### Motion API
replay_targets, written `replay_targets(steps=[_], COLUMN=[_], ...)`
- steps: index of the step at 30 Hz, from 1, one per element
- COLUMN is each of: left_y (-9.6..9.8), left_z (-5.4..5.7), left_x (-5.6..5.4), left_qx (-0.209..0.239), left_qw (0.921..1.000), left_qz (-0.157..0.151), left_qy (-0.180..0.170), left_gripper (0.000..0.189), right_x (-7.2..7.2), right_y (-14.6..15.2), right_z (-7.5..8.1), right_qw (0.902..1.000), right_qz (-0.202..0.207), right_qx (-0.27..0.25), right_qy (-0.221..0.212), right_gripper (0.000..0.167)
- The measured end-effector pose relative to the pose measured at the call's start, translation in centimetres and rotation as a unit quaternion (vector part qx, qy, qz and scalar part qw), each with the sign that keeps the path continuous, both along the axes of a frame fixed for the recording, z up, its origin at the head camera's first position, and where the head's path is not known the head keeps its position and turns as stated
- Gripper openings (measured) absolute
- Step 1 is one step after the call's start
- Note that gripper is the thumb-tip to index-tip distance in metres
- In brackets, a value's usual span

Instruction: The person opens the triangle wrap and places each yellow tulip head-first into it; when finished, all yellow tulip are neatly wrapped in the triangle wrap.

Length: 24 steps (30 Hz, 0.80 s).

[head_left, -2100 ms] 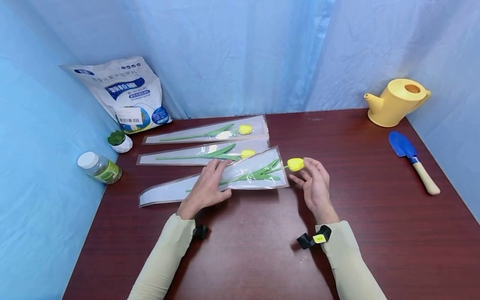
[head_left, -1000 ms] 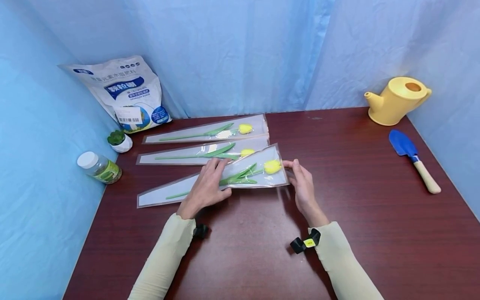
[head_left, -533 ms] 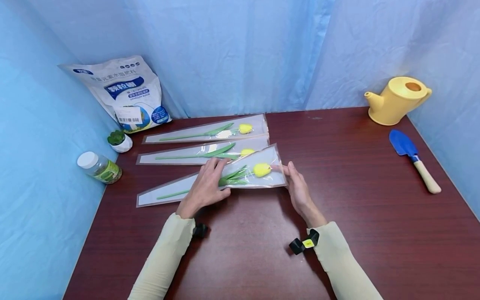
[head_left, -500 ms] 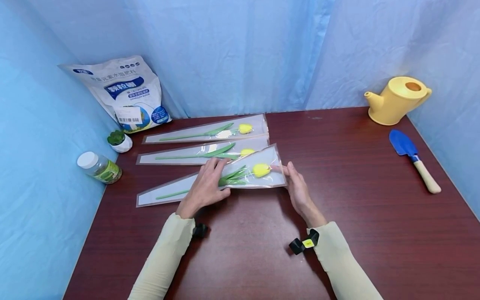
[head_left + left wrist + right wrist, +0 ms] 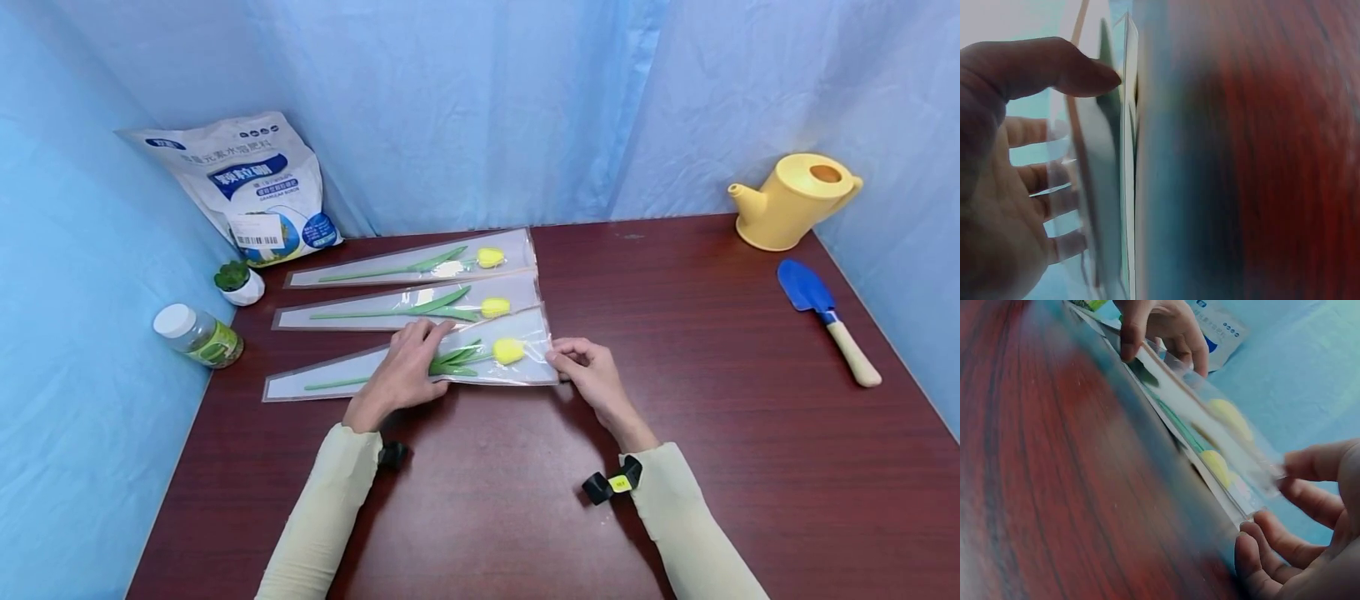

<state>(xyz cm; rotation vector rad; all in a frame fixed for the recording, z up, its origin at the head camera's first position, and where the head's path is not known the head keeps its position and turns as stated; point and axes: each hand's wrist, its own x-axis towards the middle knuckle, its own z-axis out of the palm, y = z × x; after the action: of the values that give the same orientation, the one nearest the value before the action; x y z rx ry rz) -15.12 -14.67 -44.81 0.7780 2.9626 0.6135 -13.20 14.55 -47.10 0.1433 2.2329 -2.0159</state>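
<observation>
A clear, white-backed flower sleeve [image 5: 534, 340] lies slanted nearest the person, with a yellow tulip [image 5: 507, 351] wholly inside it, green stem pointing left. Across the sleeve's middle, my left hand [image 5: 405, 367] grips it, thumb on the near edge and fingers over the far edge; part of the stem is hidden beneath. My right hand [image 5: 592, 375] pinches the wide right end between thumb and fingers. The right wrist view shows the sleeve's layers [image 5: 1179, 400] spread apart, with fingertips [image 5: 1247, 547] at its end corner.
Two more sleeved tulips, a middle one [image 5: 495, 307] and a back one [image 5: 491, 257], lie behind. At left stand a fertilizer bag [image 5: 255, 192], a potted succulent [image 5: 240, 283] and a lidded jar [image 5: 198, 335]. A yellow watering can [image 5: 791, 204] and blue trowel [image 5: 828, 321] are at right.
The tulip has slid left from the open end fully into the sleeve. My right hand went from the bloom to the sleeve's end. The sleeve has shifted slightly left and its wide end lower.
</observation>
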Motion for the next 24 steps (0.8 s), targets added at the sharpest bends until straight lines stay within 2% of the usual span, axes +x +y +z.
replay_targets(steps=[3,7,9,15,24], left_y=[-0.15,-0.26,-0.3,-0.52,-0.56], left_z=[-0.11,-0.2,-0.27,-0.2,-0.04], left_x=[-0.01,-0.04,-0.05,0.02,0.07], left_qx=[-0.012,-0.023,-0.026,-0.029,-0.033], left_qw=[0.9998,0.9995,0.9993,0.9983,0.9974], left_qz=[-0.002,-0.001,0.0,0.002,0.002], left_qy=[-0.013,-0.024,-0.028,-0.051,-0.064], left_gripper=[0.08,0.081,0.081,0.083,0.09], right_x=[0.01,0.09,0.12,0.13,0.16], right_y=[0.26,0.43,0.46,0.41,0.7], right_z=[-0.18,-0.14,-0.06,-0.05,0.34], right_qw=[0.9972,0.9847,0.9785,0.9697,0.9643], right_qz=[0.019,0.042,0.052,0.063,0.069], right_qx=[0.069,0.165,0.196,0.234,0.254], right_qy=[0.019,0.036,0.038,0.036,0.029], right_gripper=[0.021,0.018,0.018,0.017,0.018])
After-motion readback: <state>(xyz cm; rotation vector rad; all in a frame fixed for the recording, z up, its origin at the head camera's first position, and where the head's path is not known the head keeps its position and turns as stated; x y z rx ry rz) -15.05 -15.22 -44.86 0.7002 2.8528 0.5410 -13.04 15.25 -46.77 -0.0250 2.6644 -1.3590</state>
